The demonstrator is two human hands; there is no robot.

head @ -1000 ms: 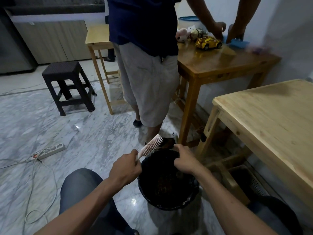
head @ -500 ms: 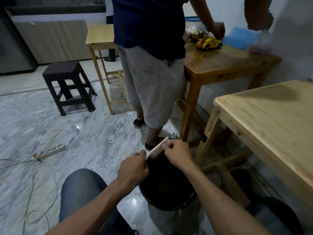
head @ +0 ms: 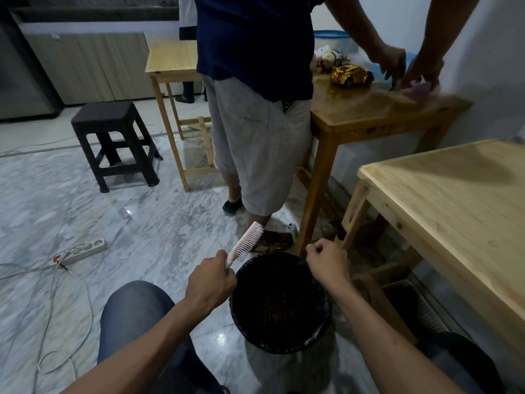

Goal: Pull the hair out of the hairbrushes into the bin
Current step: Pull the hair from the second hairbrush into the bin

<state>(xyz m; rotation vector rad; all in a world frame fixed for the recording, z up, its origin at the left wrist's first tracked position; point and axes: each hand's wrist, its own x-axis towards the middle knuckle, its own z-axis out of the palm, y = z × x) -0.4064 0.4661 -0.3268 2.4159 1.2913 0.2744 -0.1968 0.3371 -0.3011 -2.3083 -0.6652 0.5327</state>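
Marble floor [head: 71, 217] bore the bin [head: 279, 301]; left hand [head: 211, 282] gripped a near-clean hairbrush [head: 245, 243] at its rim, right hand [head: 328, 264] pinched closed above, hair unseen.

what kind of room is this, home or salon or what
Most likely a room in a home, not a salon: marble-look floor, plain wooden tables, a yellow toy car on one, a dark plastic stool and a power strip lying loose.

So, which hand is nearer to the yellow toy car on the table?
Right. The right hand hangs over the bin's far rim, below the toy car. The left hand grips the hairbrush farther left.
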